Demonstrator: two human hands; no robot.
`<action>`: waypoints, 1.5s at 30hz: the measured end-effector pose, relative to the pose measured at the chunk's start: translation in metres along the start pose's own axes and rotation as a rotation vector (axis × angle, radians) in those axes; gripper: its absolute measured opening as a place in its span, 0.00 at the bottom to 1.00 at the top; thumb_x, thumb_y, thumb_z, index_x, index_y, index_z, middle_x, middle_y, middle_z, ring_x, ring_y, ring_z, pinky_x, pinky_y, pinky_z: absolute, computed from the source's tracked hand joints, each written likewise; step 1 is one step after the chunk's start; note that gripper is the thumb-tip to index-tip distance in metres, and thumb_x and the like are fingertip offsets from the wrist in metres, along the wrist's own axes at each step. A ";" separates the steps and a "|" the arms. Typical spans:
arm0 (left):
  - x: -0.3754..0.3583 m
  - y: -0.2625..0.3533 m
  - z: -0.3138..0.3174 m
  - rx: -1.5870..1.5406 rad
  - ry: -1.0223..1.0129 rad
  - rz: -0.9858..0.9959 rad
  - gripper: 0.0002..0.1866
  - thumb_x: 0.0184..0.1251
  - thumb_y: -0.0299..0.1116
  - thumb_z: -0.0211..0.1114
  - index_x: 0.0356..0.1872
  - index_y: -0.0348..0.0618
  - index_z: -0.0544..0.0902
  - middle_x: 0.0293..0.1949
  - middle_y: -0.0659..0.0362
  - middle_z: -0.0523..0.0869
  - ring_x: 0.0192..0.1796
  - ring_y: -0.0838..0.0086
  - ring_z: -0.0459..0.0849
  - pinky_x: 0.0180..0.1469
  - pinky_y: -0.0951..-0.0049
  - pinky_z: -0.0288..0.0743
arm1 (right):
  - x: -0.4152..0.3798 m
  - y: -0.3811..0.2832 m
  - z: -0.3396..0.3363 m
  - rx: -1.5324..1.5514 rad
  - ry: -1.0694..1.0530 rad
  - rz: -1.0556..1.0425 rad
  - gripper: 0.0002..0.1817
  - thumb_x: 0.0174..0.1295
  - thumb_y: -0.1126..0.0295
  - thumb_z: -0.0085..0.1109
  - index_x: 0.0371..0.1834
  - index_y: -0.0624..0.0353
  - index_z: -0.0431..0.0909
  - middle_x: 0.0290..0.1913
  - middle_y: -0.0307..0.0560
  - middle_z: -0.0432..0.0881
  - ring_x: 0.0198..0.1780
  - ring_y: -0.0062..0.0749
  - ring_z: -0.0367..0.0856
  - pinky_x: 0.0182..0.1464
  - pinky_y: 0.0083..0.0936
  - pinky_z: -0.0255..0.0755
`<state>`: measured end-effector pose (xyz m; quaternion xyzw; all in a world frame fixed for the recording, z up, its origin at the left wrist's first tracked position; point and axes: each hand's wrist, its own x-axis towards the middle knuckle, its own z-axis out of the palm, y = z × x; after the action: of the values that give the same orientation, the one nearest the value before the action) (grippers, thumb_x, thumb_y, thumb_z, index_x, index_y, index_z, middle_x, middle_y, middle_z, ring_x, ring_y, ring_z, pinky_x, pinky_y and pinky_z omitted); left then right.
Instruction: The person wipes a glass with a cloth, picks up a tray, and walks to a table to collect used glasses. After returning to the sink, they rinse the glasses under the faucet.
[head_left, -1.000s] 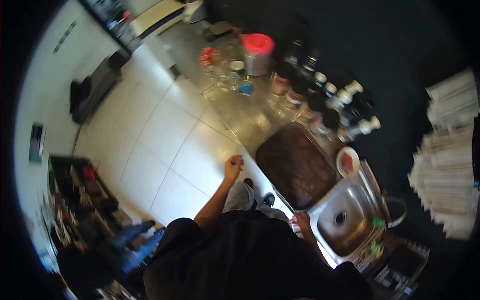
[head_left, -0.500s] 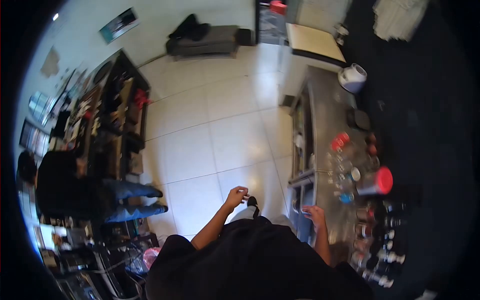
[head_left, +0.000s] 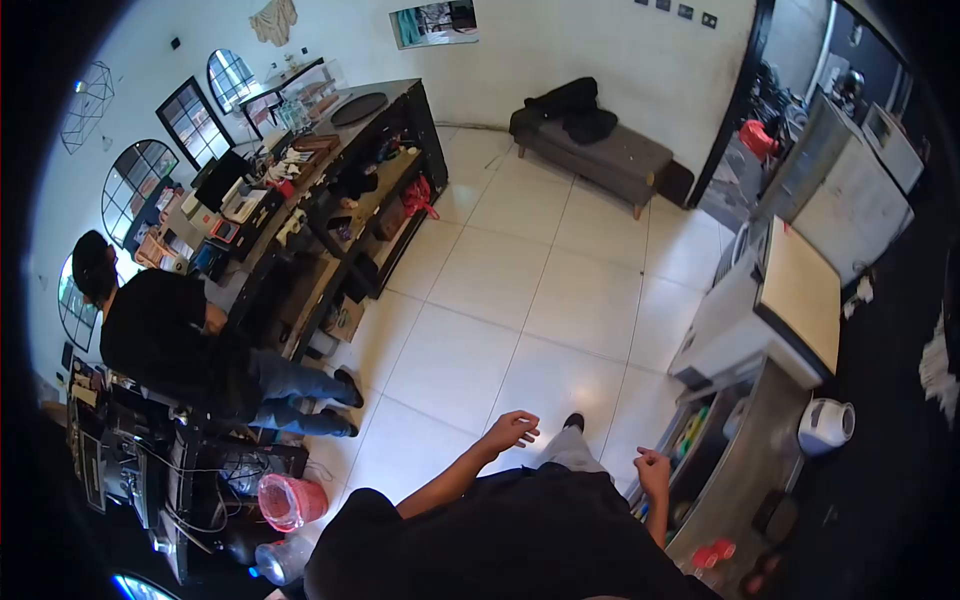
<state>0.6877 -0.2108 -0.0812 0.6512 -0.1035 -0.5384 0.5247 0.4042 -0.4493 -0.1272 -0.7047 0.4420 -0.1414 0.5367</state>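
Note:
My left hand (head_left: pixel 515 430) hangs over the tiled floor in front of my body, its fingers loosely bent and apart, with nothing in it. On the other side, my right hand (head_left: pixel 653 470) is beside the metal counter (head_left: pixel 750 440), nearest to the shelf (head_left: pixel 690 435) under its top. The fingers of that hand are loosely curled and no object shows in them. One of my shoes (head_left: pixel 574 422) is on the floor between the two hands.
At left a person (head_left: pixel 160 330) stands at a long desk (head_left: pixel 345 150) with shelves. A lined red bin (head_left: pixel 292 502) is near my left side. Ahead are a bench (head_left: pixel 600 150) and a doorway (head_left: pixel 745 150). A white chest (head_left: pixel 725 315) adjoins the counter, which bears a white appliance (head_left: pixel 827 426).
I have walked forward along the counter and my view has turned to the left. The doorway and bench show farther right. My hands swing, the right one more curled than before.

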 end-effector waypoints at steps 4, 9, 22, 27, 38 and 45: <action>0.072 0.071 -0.004 -0.008 0.079 0.028 0.19 0.66 0.45 0.61 0.51 0.44 0.77 0.40 0.57 0.85 0.39 0.74 0.84 0.39 0.73 0.76 | 0.136 -0.070 0.013 -0.234 -0.310 -0.166 0.37 0.61 0.59 0.61 0.71 0.59 0.57 0.68 0.61 0.64 0.54 0.42 0.79 0.55 0.31 0.72; 0.126 0.122 -0.031 -0.185 0.225 0.121 0.18 0.68 0.42 0.60 0.53 0.43 0.76 0.40 0.55 0.85 0.40 0.73 0.84 0.39 0.73 0.76 | 0.269 -0.228 0.051 -0.362 -0.630 -0.185 0.30 0.64 0.56 0.58 0.65 0.60 0.66 0.59 0.58 0.75 0.54 0.40 0.78 0.57 0.31 0.70; 0.300 0.291 -0.240 -0.454 0.684 0.139 0.18 0.66 0.44 0.61 0.48 0.41 0.77 0.38 0.54 0.85 0.37 0.73 0.83 0.38 0.72 0.76 | 0.548 -0.382 0.248 -0.038 -0.985 -0.093 0.22 0.65 0.59 0.56 0.59 0.57 0.72 0.47 0.45 0.82 0.48 0.29 0.79 0.49 0.26 0.71; 0.356 0.416 -0.318 -0.367 0.688 0.268 0.17 0.68 0.43 0.59 0.49 0.41 0.77 0.39 0.55 0.85 0.38 0.74 0.83 0.40 0.74 0.75 | 0.638 -0.425 0.282 -0.019 -0.982 -0.065 0.20 0.67 0.61 0.52 0.59 0.56 0.70 0.48 0.47 0.82 0.47 0.32 0.80 0.49 0.28 0.72; 0.518 0.561 -0.497 -0.494 0.763 0.252 0.19 0.69 0.42 0.58 0.53 0.40 0.75 0.40 0.56 0.84 0.40 0.73 0.83 0.43 0.72 0.76 | 0.908 -0.552 0.386 0.064 -0.767 0.068 0.17 0.68 0.60 0.50 0.54 0.58 0.73 0.45 0.49 0.83 0.43 0.31 0.82 0.45 0.28 0.74; 0.561 0.631 -0.643 -0.633 1.091 0.443 0.18 0.65 0.40 0.62 0.52 0.45 0.74 0.38 0.59 0.83 0.39 0.74 0.82 0.40 0.73 0.78 | 1.047 -0.700 0.508 0.043 -0.929 -0.164 0.18 0.68 0.61 0.51 0.55 0.59 0.73 0.44 0.48 0.83 0.42 0.29 0.81 0.45 0.25 0.73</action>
<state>1.7037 -0.5052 0.0040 0.6079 0.2084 -0.0158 0.7660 1.6726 -0.9165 0.0063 -0.7146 0.0951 0.1377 0.6792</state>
